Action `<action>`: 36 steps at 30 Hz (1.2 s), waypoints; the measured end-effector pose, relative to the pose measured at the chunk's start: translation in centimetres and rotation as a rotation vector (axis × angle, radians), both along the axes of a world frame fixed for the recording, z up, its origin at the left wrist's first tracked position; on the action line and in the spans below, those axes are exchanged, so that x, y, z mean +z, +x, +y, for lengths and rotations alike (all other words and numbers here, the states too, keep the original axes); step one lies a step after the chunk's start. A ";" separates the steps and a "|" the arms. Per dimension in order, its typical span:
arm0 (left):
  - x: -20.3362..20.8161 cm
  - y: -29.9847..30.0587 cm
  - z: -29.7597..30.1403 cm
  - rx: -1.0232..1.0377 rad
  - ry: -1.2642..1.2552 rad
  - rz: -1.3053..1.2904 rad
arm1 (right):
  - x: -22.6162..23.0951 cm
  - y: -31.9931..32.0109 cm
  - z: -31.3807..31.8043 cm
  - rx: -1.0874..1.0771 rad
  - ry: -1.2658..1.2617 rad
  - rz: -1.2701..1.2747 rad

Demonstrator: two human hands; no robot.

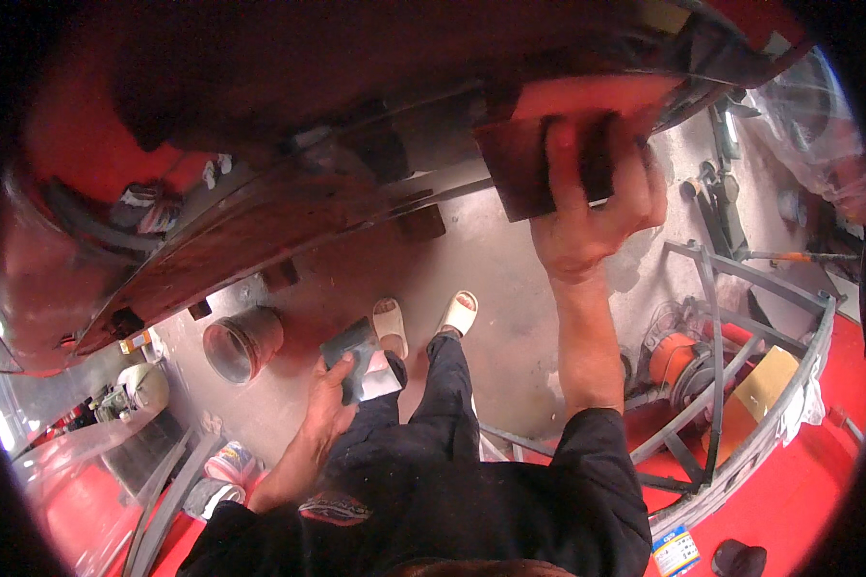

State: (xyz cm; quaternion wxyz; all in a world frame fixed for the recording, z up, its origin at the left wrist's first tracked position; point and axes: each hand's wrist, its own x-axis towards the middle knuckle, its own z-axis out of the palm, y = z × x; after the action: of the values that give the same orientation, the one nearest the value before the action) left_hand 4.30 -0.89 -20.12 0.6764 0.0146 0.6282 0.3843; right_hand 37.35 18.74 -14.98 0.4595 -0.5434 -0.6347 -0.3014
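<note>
My right hand (592,207) is raised, its fingers pressed on a dark flat rectangular sheet (512,171) against the lower part of a dark glossy car body panel (260,216). Whether the sheet is sandpaper or a spreader cannot be made out. Lower down and to the left, my left hand (335,389) grips a thin grey rectangular plate (359,351) with a whitish patch on it, thumb on top. This plate is held in front of my legs, apart from the panel.
A dusty bucket (243,346) stands on the floor below the panel. At right is a grey metal frame (712,365) with an orange item (672,359) and a cardboard piece (762,394) in it. Clear plastic sheeting (87,490) and a tub (229,464) lie at lower left.
</note>
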 end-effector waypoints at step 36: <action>7.5 8.4 8.0 -0.207 0.171 -0.338 | 0.9 -4.4 -18.2 0.692 -0.705 0.278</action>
State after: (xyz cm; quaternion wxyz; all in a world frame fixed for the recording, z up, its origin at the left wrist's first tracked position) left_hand 12.73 7.09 -12.67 0.8043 0.0719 0.4661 0.3615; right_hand 32.94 0.52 -14.11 0.4011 -0.4583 -0.7734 0.1758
